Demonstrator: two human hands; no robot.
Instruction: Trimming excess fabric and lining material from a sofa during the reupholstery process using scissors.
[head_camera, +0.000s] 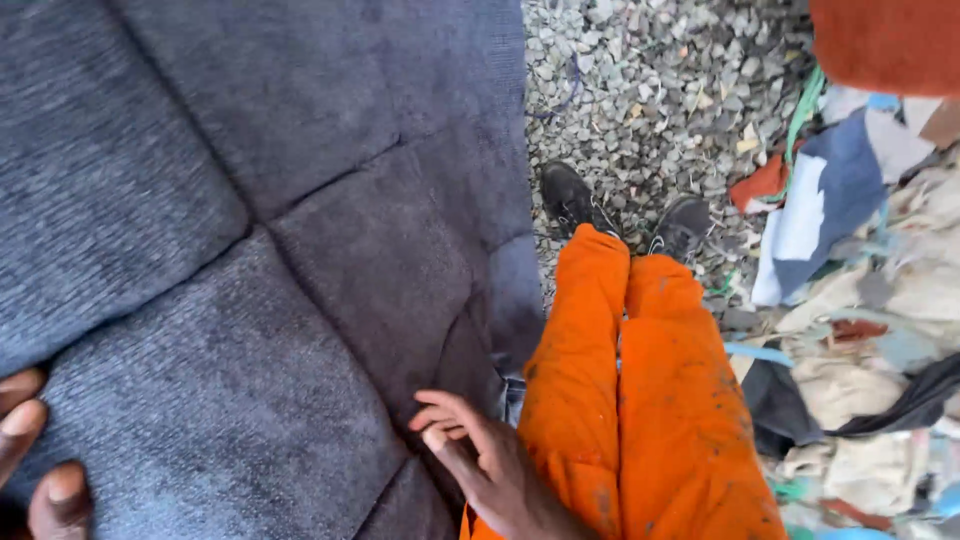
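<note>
- Right hand (490, 465): palm down on the grey tufted cushion (250, 250), near its right edge, just beside the orange trousers (630, 400). Fingers (440, 412) loosely spread, slightly curled, tips resting on the fabric; nothing pinched or held.
- Left hand (30, 450): only fingertips show at the bottom-left corner, lying on the cushion's lower-left part. Fingers side by side, close together; rest of the hand is out of frame, so grip can't be told.
- Cushion: large, dark grey, ribbed weave, deep seams splitting it into panels; fills the left half of the view, lying over the gravel (650, 90).
- Black boots (620, 210) stand on the gravel just right of the cushion.
- Right side: pile of mixed fabric scraps (860, 300) in white, blue, red, beige and black, with a green strap (805, 110) running through it.
- Top-right corner: orange-red block of material (890, 40).
- No packages, labels or signs legible.
</note>
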